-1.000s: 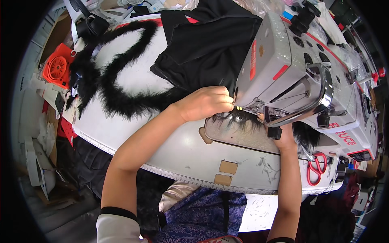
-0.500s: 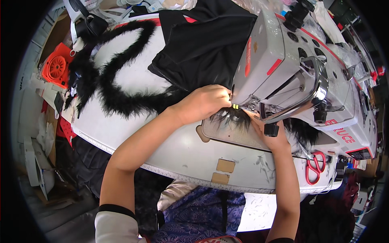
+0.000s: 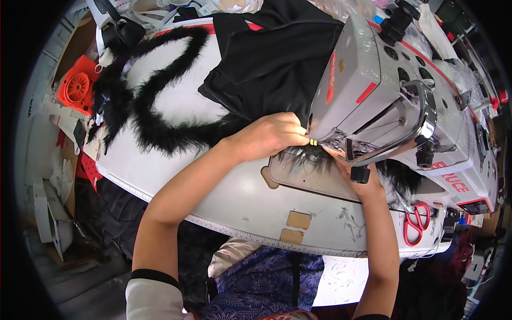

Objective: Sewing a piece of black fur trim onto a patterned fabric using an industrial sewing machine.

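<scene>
Close to the needle area of a white sewing machine (image 3: 346, 80), my left hand (image 3: 273, 134) is closed, its fingers pinching a black feather trim (image 3: 160, 140). The trim loops across the table to the left, and black cloth (image 3: 261, 69) lies flat behind my hand. My right hand (image 3: 358, 178) is under the machine head, on the near right of the needle; its fingers are mostly hidden by the machine. Dark feathers stick out between the two hands over the metal bed plate (image 3: 314, 178). More feathers show to the right of my right wrist.
Red-handled scissors (image 3: 416, 224) lie at the right of the white table (image 3: 229, 197). A small orange fan-like device (image 3: 78, 86) and a black strap or bag (image 3: 120, 33) sit at the left. A measuring tape edge (image 3: 234, 232) runs along the table front, near two tan patches (image 3: 298, 219).
The whole view has shifted slightly, with the machine and table a little farther right. Both hands keep nearly the same places by the needle.
</scene>
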Tool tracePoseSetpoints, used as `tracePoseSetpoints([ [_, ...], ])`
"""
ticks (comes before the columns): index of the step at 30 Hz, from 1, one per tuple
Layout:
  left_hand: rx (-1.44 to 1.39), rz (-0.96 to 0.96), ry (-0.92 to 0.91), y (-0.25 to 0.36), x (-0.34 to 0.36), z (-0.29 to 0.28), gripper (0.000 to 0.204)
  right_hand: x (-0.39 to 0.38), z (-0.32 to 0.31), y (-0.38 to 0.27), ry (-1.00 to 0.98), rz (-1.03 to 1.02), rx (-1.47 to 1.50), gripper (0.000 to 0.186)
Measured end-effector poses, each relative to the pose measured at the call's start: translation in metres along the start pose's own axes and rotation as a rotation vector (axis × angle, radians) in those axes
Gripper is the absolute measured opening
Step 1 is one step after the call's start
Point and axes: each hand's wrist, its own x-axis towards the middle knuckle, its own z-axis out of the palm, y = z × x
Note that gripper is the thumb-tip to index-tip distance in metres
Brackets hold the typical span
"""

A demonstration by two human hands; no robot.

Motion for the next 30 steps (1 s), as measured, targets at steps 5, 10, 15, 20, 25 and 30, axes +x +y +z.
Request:
tracePoseSetpoints([
  [5, 0.010, 0.016, 0.015, 0.000, -0.001, 0.002, 0.031, -0.001, 0.001, 0.001, -0.057, 0.045, 0.015, 0.042],
  [10, 0.064, 0.013, 0.009, 0.001, -0.001, 0.005, 0.023, 0.002, 0.007, 0.001, 0.030, 0.028, 0.227, 0.036],
  [15, 0.156, 0.002, 0.007, 0.004, -0.001, 0.005, 0.019, 0.004, 0.008, 0.001, 0.166, -0.086, -0.003, 0.034],
  [20, 0.178, -0.002, -0.004, 0.008, -0.002, 0.004, 0.020, 0.006, 0.006, -0.001, 0.216, -0.105, 0.030, 0.039],
  [25, 0.177, -0.022, 0.004, 0.009, -0.001, 0.003, 0.020, 0.006, 0.005, -0.001, 0.218, -0.087, 0.058, 0.042],
  [30, 0.164, -0.045, 0.022, 0.008, -0.002, 0.006, 0.023, 0.008, 0.007, -0.002, 0.235, -0.076, 0.028, 0.043],
])
